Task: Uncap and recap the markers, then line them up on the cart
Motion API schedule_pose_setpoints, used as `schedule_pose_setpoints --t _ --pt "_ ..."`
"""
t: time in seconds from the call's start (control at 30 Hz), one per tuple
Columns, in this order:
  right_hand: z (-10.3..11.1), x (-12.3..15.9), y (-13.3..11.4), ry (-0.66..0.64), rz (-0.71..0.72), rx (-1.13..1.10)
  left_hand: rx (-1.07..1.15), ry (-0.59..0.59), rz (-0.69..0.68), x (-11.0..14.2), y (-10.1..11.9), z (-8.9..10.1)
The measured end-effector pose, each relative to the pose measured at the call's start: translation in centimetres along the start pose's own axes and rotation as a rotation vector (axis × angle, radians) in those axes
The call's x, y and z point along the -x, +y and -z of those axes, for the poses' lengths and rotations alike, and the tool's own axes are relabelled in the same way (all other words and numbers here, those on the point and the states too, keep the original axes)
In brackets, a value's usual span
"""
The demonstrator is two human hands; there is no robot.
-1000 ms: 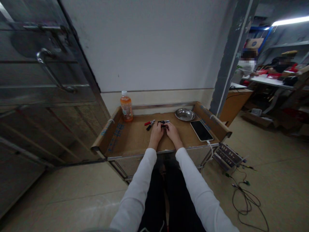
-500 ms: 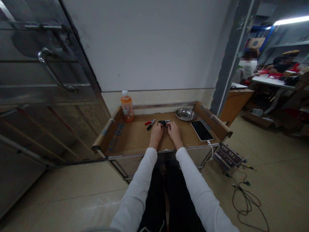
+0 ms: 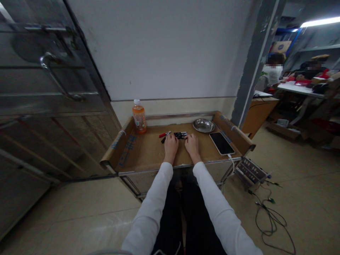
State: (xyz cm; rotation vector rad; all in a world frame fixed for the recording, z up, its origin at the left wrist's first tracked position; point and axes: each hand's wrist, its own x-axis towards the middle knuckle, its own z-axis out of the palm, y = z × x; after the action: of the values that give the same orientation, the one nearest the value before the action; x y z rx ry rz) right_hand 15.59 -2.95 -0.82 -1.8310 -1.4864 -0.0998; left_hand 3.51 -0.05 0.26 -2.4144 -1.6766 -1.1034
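Observation:
Several black markers [image 3: 180, 135] with silvery parts lie side by side on the cardboard-lined tray top [image 3: 148, 152]. At their left end, my left hand [image 3: 171, 146] rests palm down with fingers bent and somewhat apart. It partly covers another black marker [image 3: 163, 140]. Just beyond that hand lies a red marker [image 3: 162, 135], set at a slant. On the other side, my right hand [image 3: 191, 146] stays low with curled, slightly parted fingers. Its fingertips are close to the right ends of the black markers; whether they touch is too small to tell.
A bottle of orange drink [image 3: 139, 118] stands at the back left. Toward the back right sits a shiny metal dish [image 3: 203, 125], with a phone [image 3: 222, 143] on a white cable in front. Raised cardboard sides border the tray. People sit at tables far right.
My left hand has shifted left, off the row of black markers and over the separate black one. More of the row shows between my hands. My right hand has barely moved.

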Motion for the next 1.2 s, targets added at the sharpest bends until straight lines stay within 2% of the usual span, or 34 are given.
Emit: schedule_pose_setpoints --t 0.13,0.23,0.53,0.67,0.77,0.9,1.0,1.1,1.2 --pt "0.1 0.0 -0.1 -0.011 -0.007 -0.018 -0.056 0.127 0.182 0.4 0.1 0.5" --pt "0.1 -0.1 -0.1 -0.005 0.009 -0.018 -0.072 0.18 0.263 0.7 0.1 0.5" --pt "0.3 0.0 -0.2 0.001 0.015 0.018 -0.172 0.068 0.295 0.7 0.3 1.0" --pt "0.2 0.0 -0.3 0.002 0.013 0.018 -0.176 0.065 0.313 0.5 0.2 1.0" --pt "0.2 -0.1 -0.4 0.03 0.002 -0.003 -0.112 0.084 0.217 0.2 0.2 1.1" --pt "0.3 -0.1 -0.6 0.069 0.059 -0.062 0.034 0.028 -0.079 -0.1 0.3 0.9" --pt "0.3 -0.1 -0.5 0.037 0.121 -0.08 0.147 -0.012 -0.269 -0.2 0.3 0.5" --pt "0.0 -0.2 -0.3 0.008 0.13 -0.085 0.283 0.042 -0.349 -0.2 0.2 0.1" --pt "-0.4 -0.2 0.0 0.028 0.129 -0.114 0.417 0.162 -0.361 -0.3 0.3 0.1"
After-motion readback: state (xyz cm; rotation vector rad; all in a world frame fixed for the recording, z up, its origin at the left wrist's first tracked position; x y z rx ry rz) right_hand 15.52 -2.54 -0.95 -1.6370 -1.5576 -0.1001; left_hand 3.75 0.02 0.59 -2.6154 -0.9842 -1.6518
